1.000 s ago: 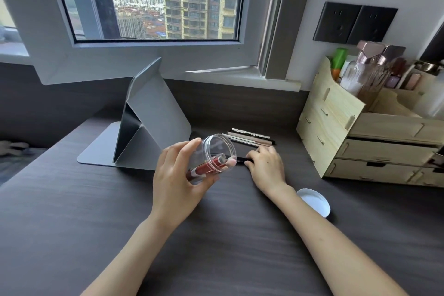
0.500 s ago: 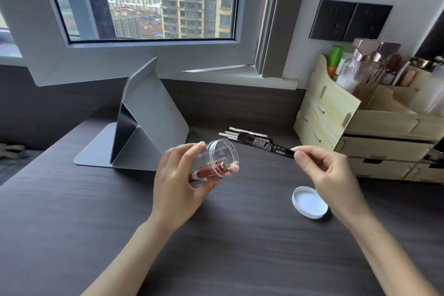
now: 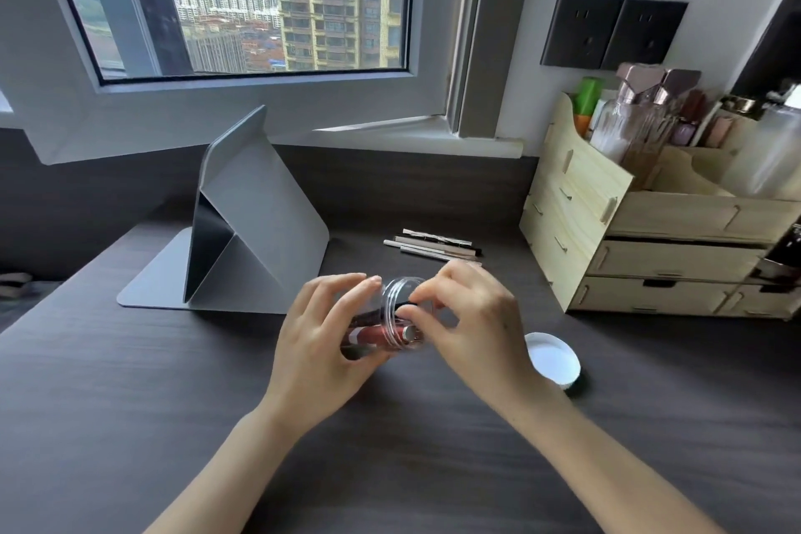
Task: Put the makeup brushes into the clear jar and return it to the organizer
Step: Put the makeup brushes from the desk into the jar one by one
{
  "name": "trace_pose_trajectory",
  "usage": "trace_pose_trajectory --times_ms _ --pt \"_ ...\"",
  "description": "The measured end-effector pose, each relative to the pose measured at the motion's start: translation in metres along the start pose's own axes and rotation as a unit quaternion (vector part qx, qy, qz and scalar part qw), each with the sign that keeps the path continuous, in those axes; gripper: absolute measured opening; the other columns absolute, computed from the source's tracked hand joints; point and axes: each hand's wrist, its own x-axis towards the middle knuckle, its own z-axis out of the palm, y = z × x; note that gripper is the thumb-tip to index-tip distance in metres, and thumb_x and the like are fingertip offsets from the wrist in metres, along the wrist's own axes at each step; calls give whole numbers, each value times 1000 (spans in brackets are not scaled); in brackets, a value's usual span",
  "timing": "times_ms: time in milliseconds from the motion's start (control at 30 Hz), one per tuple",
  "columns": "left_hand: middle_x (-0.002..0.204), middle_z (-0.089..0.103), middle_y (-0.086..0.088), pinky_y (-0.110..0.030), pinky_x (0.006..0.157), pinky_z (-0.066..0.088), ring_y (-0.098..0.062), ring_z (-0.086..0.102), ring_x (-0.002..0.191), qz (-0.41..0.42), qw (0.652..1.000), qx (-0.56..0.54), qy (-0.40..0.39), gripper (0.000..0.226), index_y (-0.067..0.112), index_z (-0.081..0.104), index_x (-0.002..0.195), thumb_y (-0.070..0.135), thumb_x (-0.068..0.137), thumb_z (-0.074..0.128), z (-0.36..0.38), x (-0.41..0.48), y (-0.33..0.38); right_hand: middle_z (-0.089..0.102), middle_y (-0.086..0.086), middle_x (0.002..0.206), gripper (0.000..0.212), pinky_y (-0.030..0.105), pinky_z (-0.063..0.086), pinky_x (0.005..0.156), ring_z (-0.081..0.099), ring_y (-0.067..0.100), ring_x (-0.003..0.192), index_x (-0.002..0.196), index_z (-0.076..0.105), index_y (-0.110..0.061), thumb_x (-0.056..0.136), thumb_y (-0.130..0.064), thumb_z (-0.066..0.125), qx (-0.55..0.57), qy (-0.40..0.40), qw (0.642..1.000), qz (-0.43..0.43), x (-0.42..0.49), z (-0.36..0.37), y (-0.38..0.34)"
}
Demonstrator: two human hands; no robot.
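My left hand point(image 3: 323, 343) grips the clear jar point(image 3: 396, 308), tilted on its side above the desk with its mouth toward the right. A red tube point(image 3: 381, 334) lies inside it. My right hand point(image 3: 472, 325) is at the jar's mouth, fingertips pinched on the end of a black brush point(image 3: 403, 300) that is mostly inside the jar. Several slim brushes point(image 3: 433, 245) lie in a row on the desk behind the hands. The wooden organizer point(image 3: 615, 238) stands at the right.
The jar's white lid point(image 3: 552, 362) lies upside down on the dark desk point(image 3: 130, 403), right of my right hand. A grey folded tablet stand point(image 3: 242, 230) sits at the back left. Bottles point(image 3: 637, 121) fill the organizer's top. A window sill runs behind.
My right hand lifted a black brush from the row on the desk, carried it left and pushed it into the jar's mouth. The left hand kept holding the tilted jar.
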Motion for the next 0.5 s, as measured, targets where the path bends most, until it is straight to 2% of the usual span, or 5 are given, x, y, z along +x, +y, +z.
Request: trace_pose_trajectory --times_ms 100,233,300,400,500 --pt "114 62 -8 -24 91 42 -21 52 105 -6 1000 7 3 57 19 50 122 40 73 71 3 1 -2 58 1 70 22 30 43 58 53 20 68 73 72 -17 84 -31 58 -7 -34 999 -32 1 -2 10" --pt "115 62 -8 -30 90 45 -21 52 107 -17 1000 16 3 59 20 50 122 37 72 75 6 4 -5 64 2 74 21 26 42 67 55 17 72 75 71 -12 87 -22 57 91 1 987 129 14 0 52" --pt "116 62 -8 -32 90 46 -22 53 107 -21 1000 14 2 56 20 50 122 38 74 71 7 4 -6 69 8 83 19 34 45 72 59 27 80 81 72 -10 88 -18 56 10 2 980 201 21 12 85" --pt "117 62 -7 -38 89 48 -25 55 107 -20 1000 20 -9 55 21 50 122 40 74 69 7 3 -6 66 16 105 26 38 44 83 54 37 97 103 69 -8 91 -24 53 -162 -108 949 249 28 35 125" --pt "117 62 -7 -41 87 49 -26 55 107 -17 999 29 -18 56 21 50 123 39 73 70 7 1 -7 62 17 111 36 39 42 86 51 37 104 110 66 -8 90 -35 53 -264 -187 907 270 31 50 145"
